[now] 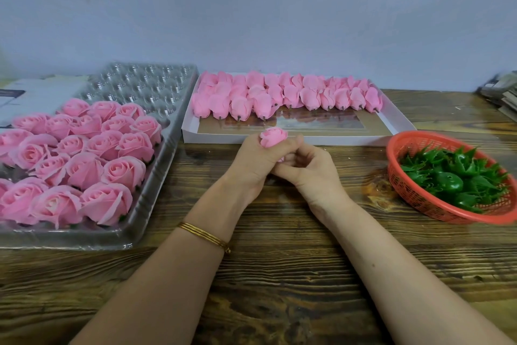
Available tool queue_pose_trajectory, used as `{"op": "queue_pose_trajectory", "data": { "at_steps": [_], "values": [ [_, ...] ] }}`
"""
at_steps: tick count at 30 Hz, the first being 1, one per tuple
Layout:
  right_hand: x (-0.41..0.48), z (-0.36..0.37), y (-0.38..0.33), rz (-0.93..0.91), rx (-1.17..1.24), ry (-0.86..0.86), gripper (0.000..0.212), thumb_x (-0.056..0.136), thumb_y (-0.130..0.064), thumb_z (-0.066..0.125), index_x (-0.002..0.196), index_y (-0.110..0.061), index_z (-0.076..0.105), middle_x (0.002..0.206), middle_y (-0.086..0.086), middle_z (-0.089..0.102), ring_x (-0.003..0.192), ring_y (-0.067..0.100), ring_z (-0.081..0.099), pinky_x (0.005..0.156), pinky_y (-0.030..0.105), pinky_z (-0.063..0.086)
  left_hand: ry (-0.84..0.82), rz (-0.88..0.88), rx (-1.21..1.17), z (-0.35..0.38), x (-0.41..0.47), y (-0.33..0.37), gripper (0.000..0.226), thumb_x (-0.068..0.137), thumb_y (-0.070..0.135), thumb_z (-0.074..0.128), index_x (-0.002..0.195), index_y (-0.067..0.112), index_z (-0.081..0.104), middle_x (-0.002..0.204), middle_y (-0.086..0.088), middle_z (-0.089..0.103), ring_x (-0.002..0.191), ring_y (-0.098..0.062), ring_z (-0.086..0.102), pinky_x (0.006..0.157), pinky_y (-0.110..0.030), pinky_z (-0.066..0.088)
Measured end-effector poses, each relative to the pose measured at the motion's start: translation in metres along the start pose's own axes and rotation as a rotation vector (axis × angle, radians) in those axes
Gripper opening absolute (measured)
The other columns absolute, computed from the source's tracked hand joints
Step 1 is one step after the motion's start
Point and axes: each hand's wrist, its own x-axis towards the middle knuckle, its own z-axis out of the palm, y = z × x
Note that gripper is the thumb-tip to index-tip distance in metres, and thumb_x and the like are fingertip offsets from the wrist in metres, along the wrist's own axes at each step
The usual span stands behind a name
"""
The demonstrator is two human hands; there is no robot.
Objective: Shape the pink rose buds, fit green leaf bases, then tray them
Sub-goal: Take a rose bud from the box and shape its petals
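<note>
While your left hand (256, 161) clasps the pink bud (273, 137) over the table (279, 274) middle, near the white box (293, 139) front edge, your right hand (314, 172) pinches its base; petals sit tightly wrapped.

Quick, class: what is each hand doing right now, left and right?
Left hand: closed round the pink rose bud.
Right hand: fingers curled, pinching the base of the same bud.
</note>
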Motion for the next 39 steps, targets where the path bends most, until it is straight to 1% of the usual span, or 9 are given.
{"op": "queue_pose_trajectory", "data": {
  "at_steps": [4, 7, 11, 15, 18, 22, 29, 35, 39],
  "values": [
    [0.0006, -0.0030, -0.0023, 0.046, 0.074, -0.071, 0.021, 0.077, 0.010, 0.070, 0.090, -0.007, 0.072, 0.066, -0.003, 0.067, 0.067, 0.007, 0.062, 0.069, 0.020, 0.050, -0.057, -0.034, 0.021, -0.0057, 0.0010, 0.0021, 0.012, 0.086, 0.011, 0.072, 0.077, 0.009, 0.065, 0.078, -0.012, 0.065, 0.077, -0.021, 0.065, 0.076, -0.032, 0.055],
    [0.0019, -0.0028, -0.0023, 0.059, 0.104, -0.082, 0.025, 0.076, 0.011, 0.070, 0.092, -0.007, 0.071, 0.063, -0.007, 0.067, 0.065, 0.005, 0.062, 0.068, 0.019, 0.050, -0.037, -0.019, 0.020, -0.0041, 0.0010, 0.0010, 0.014, 0.087, 0.011, 0.072, 0.074, 0.010, 0.065, 0.076, -0.012, 0.065, 0.074, -0.021, 0.066, 0.075, -0.032, 0.056],
    [0.0020, 0.0012, 0.0004, 0.025, 0.086, -0.013, 0.028, 0.073, 0.012, 0.074, 0.094, -0.007, 0.071, 0.070, -0.001, 0.069, 0.073, 0.012, 0.064, 0.073, 0.022, 0.055, 0.013, 0.007, 0.003, -0.0006, 0.0011, -0.0014, 0.020, 0.087, 0.009, 0.072, 0.070, 0.012, 0.062, 0.070, -0.007, 0.064, 0.067, -0.017, 0.064, 0.070, -0.027, 0.056],
    [0.0031, 0.0014, 0.0035, 0.004, 0.059, 0.011, 0.025, 0.073, 0.009, 0.075, 0.087, -0.012, 0.072, 0.071, -0.001, 0.069, 0.073, 0.012, 0.064, 0.070, 0.020, 0.054, 0.004, 0.001, 0.007, -0.0008, 0.0008, -0.0001, 0.020, 0.087, 0.009, 0.071, 0.071, 0.011, 0.060, 0.073, -0.009, 0.061, 0.073, -0.021, 0.061, 0.076, -0.031, 0.052],
    [0.0041, -0.0007, 0.0046, 0.028, 0.054, -0.017, 0.020, 0.075, 0.010, 0.072, 0.088, -0.006, 0.072, 0.073, 0.005, 0.067, 0.074, 0.015, 0.061, 0.074, 0.024, 0.053, -0.030, -0.016, 0.009, -0.0016, 0.0007, 0.0011, 0.014, 0.087, 0.010, 0.071, 0.075, 0.009, 0.063, 0.075, -0.009, 0.064, 0.072, -0.019, 0.063, 0.076, -0.031, 0.054],
    [0.0060, -0.0043, 0.0040, 0.077, 0.129, -0.069, 0.011, 0.077, 0.011, 0.068, 0.089, 0.010, 0.068, 0.067, 0.006, 0.061, 0.064, 0.011, 0.055, 0.067, 0.021, 0.046, -0.064, -0.051, -0.006, -0.0034, 0.0009, 0.0021, 0.013, 0.088, 0.014, 0.071, 0.077, 0.009, 0.065, 0.077, -0.010, 0.064, 0.072, -0.018, 0.064, 0.072, -0.031, 0.053],
    [0.0061, -0.0035, 0.0021, 0.050, 0.157, -0.033, 0.025, 0.070, 0.011, 0.076, 0.085, -0.007, 0.068, 0.072, 0.001, 0.068, 0.070, 0.010, 0.064, 0.067, 0.019, 0.052, 0.073, -0.001, -0.072, 0.0015, 0.0039, -0.0035, 0.027, 0.088, 0.012, 0.072, 0.062, 0.017, 0.066, 0.071, -0.007, 0.066, 0.071, -0.020, 0.066, 0.076, -0.034, 0.057],
    [0.0053, -0.0017, 0.0039, -0.013, 0.064, 0.001, 0.023, 0.071, 0.013, 0.074, 0.076, -0.009, 0.068, 0.066, 0.000, 0.068, 0.064, 0.008, 0.063, 0.063, 0.017, 0.052, 0.041, 0.007, -0.075, 0.0022, 0.0025, -0.0038, 0.019, 0.087, 0.010, 0.072, 0.071, 0.013, 0.063, 0.068, -0.004, 0.066, 0.065, -0.015, 0.066, 0.065, -0.024, 0.057],
    [0.0066, -0.0052, 0.0046, 0.022, 0.083, -0.036, 0.012, 0.075, 0.011, 0.071, 0.086, 0.008, 0.068, 0.075, 0.012, 0.065, 0.075, 0.018, 0.060, 0.076, 0.023, 0.051, -0.030, -0.002, -0.038, -0.0009, 0.0030, -0.0013, 0.015, 0.087, 0.009, 0.071, 0.076, 0.011, 0.062, 0.072, -0.006, 0.065, 0.069, -0.016, 0.065, 0.072, -0.029, 0.055]
  ]
}}
